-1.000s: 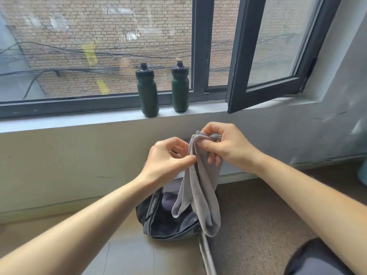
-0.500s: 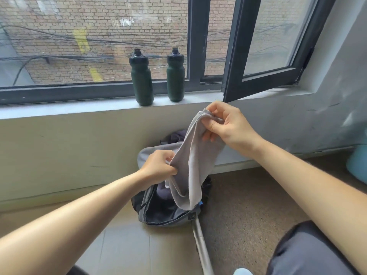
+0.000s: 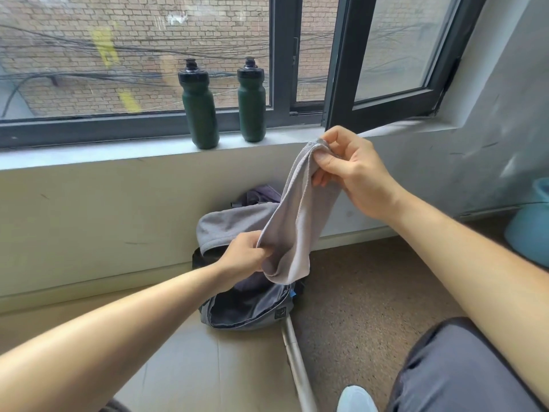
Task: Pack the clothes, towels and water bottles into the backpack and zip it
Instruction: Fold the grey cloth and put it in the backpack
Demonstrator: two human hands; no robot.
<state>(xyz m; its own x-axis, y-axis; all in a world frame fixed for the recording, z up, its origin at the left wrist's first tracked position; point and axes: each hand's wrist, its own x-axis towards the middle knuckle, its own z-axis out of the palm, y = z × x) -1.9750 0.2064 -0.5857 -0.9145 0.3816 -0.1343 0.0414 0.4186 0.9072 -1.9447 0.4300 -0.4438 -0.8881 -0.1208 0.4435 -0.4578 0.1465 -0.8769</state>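
Note:
A light grey towel (image 3: 300, 215) hangs folded between my hands above the backpack. My right hand (image 3: 353, 171) pinches its top end near the sill. My left hand (image 3: 246, 257) grips its lower part. The grey backpack (image 3: 252, 313) lies open on the floor against the wall, dark lining showing. A second grey cloth (image 3: 225, 227) drapes over the backpack's back edge, and a purple garment (image 3: 264, 193) shows behind it. Two dark green water bottles stand upright on the windowsill, the left bottle (image 3: 199, 108) and the right bottle (image 3: 252, 102).
An open window sash (image 3: 386, 105) juts in over the sill at the right. A metal strip (image 3: 297, 364) runs along the floor between tile and carpet. A light blue container (image 3: 531, 221) sits at the far right. My knee (image 3: 463, 370) and shoe (image 3: 356, 399) are at the bottom right.
My left hand slid down from the towel's top to its lower part, stretching the towel out. The view dropped and moved closer to the backpack.

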